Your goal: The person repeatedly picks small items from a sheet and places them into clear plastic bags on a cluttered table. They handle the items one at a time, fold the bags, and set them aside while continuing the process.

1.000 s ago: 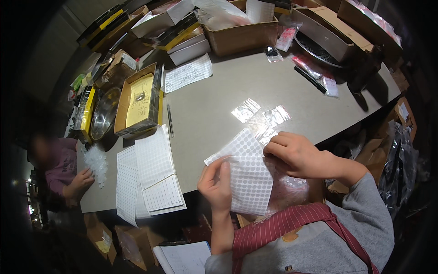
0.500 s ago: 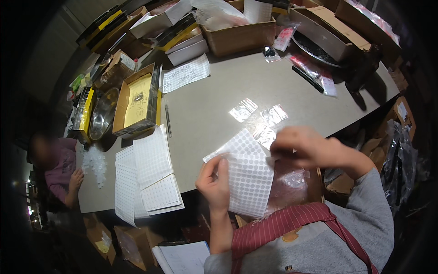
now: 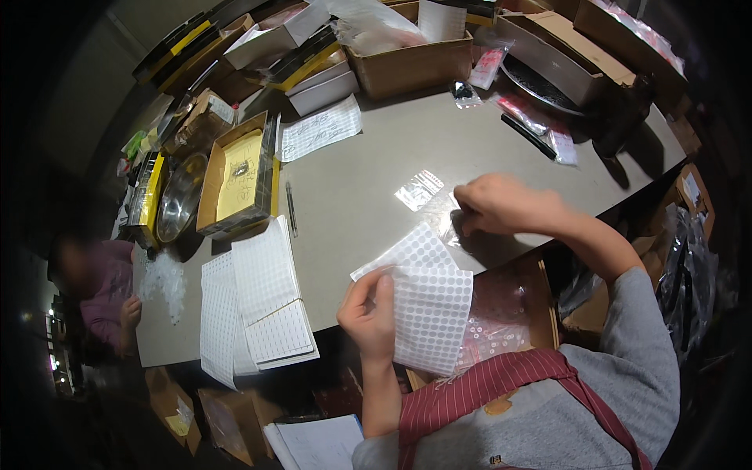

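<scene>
My left hand (image 3: 368, 317) is closed on the left edge of a sheet of round stickers (image 3: 429, 317), white with rows of pale grey dots. The sheet is bent over, and its upper flap lies near the table edge. My right hand (image 3: 501, 205) is over the small clear plastic bags (image 3: 443, 218) on the table, its fingers curled down among them. Whatever those fingertips hold is hidden. Another small bag (image 3: 419, 190) lies just left of them. Below the right forearm, a cardboard box (image 3: 547, 301) contains clear bags with small ring-like pieces (image 3: 497, 333).
Sticker booklets (image 3: 270, 301) and a pen (image 3: 291, 210) are to the left. Beyond them stand an open box (image 3: 207, 192) and a metal bowl (image 3: 182, 200). A black marker (image 3: 529, 135) lies at far right. Another person's hand (image 3: 131, 312) rests by a pile of translucent pieces (image 3: 164, 286).
My right hand has moved up and left from beside the sticker sheet onto the small bags. The box below is more exposed. My left hand still holds the sheet in nearly the same place.
</scene>
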A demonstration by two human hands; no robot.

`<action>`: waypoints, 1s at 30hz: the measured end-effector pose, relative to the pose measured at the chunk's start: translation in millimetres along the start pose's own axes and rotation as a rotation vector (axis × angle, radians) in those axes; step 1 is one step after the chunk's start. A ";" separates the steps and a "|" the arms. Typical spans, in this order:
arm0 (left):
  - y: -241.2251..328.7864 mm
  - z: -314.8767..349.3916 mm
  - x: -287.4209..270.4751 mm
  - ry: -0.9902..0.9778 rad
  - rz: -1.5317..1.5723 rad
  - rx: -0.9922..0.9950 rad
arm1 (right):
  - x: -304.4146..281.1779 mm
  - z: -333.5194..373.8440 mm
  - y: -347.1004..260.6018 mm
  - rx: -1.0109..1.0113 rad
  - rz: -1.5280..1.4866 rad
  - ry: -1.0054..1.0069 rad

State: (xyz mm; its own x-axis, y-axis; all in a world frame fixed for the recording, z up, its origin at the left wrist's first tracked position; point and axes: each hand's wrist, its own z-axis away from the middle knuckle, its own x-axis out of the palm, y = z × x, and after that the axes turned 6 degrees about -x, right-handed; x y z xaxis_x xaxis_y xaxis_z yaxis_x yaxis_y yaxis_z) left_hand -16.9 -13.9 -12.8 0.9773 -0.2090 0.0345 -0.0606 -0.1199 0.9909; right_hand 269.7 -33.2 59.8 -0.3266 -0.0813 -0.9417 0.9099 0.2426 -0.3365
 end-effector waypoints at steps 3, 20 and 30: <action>1.3 0.6 0.6 0.002 0.026 0.012 | -6.4 -1.5 26.9 -0.030 -0.165 0.236; -2.3 3.4 -4.6 0.009 0.120 -0.017 | 8.4 15.7 31.5 0.182 0.016 0.245; -8.7 6.6 -22.4 0.029 0.498 0.015 | 31.6 28.5 24.4 -0.444 -0.403 0.057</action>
State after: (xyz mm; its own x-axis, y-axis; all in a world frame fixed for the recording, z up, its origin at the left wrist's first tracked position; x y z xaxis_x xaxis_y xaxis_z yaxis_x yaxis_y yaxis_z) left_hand -39.6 -14.6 -23.1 0.8340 -0.2174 0.5071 -0.5243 -0.0264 0.8511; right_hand 288.9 -57.4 21.7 -0.6480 -0.2014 -0.7345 0.5218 0.5851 -0.6208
